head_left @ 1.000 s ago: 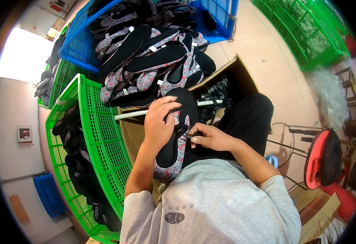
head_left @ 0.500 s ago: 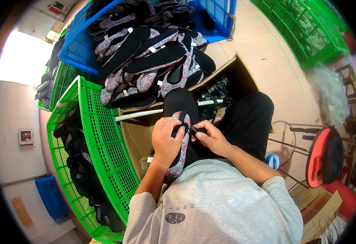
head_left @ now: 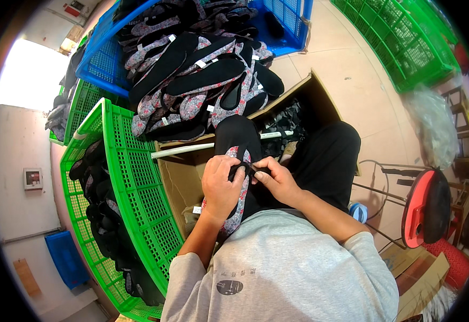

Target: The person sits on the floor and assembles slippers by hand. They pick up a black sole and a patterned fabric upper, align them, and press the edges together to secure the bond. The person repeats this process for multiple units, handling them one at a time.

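Note:
A slipper [head_left: 235,219] with grey and red floral fabric and black parts lies lengthwise over my left thigh. My left hand [head_left: 221,185] is closed on it, thumb and fingers gripping its black opening edge. My right hand [head_left: 280,185] is closed in a pinch at the slipper's right edge, its fingertips almost meeting the left thumb. Something small and dark shows at the right fingertips, too small to name. Beyond my knees a heap of similar slippers [head_left: 205,75] with black soles and small white tags is piled up.
The heap spills from a blue crate [head_left: 103,70]. A green crate [head_left: 146,198] holding dark slippers stands at my left. Between my legs sits a cardboard box [head_left: 181,180] with dark scraps, a white bar [head_left: 183,151] across it. A red-edged round stool [head_left: 419,206] lies right; another green crate [head_left: 400,45] is far right.
My right fingertips have shifted slightly at the slipper's edge, and less of the dark thing in them shows. The left hand keeps its grip on the slipper.

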Available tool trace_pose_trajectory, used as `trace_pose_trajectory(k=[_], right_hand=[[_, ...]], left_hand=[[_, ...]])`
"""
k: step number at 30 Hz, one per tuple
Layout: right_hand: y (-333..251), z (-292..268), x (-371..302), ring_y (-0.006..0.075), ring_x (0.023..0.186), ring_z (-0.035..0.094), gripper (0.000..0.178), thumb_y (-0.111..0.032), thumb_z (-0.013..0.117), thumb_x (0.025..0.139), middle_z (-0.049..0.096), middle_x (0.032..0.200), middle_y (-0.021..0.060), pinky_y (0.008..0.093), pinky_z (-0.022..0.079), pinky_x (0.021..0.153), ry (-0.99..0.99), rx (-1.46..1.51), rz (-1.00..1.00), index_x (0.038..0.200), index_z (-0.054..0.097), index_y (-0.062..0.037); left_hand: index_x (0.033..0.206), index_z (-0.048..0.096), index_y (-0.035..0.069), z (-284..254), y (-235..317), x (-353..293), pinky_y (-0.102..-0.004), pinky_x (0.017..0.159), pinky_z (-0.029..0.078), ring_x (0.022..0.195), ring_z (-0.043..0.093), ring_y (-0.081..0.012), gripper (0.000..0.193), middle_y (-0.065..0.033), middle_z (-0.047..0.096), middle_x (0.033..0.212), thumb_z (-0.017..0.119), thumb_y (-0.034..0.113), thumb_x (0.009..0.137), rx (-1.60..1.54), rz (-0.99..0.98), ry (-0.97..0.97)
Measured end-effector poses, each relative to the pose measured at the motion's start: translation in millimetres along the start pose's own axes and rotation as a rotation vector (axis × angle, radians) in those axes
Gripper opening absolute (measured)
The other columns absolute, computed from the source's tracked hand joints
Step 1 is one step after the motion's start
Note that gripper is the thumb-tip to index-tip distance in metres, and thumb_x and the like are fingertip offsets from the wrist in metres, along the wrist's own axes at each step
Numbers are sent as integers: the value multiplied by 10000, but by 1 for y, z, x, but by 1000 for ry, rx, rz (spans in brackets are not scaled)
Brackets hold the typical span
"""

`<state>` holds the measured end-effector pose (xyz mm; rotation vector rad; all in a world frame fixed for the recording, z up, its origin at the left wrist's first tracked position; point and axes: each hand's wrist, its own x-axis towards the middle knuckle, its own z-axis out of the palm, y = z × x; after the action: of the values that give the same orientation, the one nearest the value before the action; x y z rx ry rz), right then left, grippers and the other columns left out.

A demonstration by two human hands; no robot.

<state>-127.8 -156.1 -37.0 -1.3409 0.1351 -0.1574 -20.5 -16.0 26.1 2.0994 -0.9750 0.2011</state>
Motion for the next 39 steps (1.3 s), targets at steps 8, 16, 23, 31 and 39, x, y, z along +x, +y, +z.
trace_pose_trajectory(k=[8, 16, 23, 31, 39], right_hand=[[-5, -1, 0, 138, 845, 662, 189, -151, 587, 993, 670, 892, 73, 293, 519, 764, 34, -178, 11, 1122, 552, -18], [3, -8, 1, 48, 592, 491, 167, -192, 546, 1027, 650, 829, 27, 197, 382, 527, 177, 263, 212, 1127, 540, -58], [-20, -13, 0, 25, 475, 376, 211, -249, 585, 1010, 615, 773, 15, 187, 275, 420, 206, 456, 296, 1119, 545, -73], [-20, -28, 1, 20, 424, 366, 172, -242, 695, 938, 557, 619, -28, 193, 229, 387, 280, 414, 492, 887, 603, -106], [-32, -30, 0, 19, 456, 396, 163, -175, 715, 911, 539, 616, -34, 179, 258, 408, 314, 341, 292, 870, 568, -116]], left_hand=[[861, 625, 52, 5, 0, -5, -392, 745, 498, 842, 613, -298, 237, -97, 638, 883, 744, -27, 672, 25, -6, 30], [855, 621, 35, 7, 0, -5, -374, 736, 511, 825, 627, -300, 234, -109, 646, 872, 739, -49, 672, 14, 33, 36], [852, 686, 25, 8, -13, -3, -379, 757, 532, 841, 649, -274, 178, -88, 652, 858, 742, 30, 683, -21, 326, -59], [865, 669, 29, 21, -3, 0, -356, 728, 530, 869, 641, -235, 183, -71, 644, 911, 730, 43, 692, -67, 580, -198], [913, 619, 15, 16, -2, 3, -299, 781, 482, 832, 605, -209, 144, -83, 604, 873, 678, -13, 785, -414, -192, -340]])
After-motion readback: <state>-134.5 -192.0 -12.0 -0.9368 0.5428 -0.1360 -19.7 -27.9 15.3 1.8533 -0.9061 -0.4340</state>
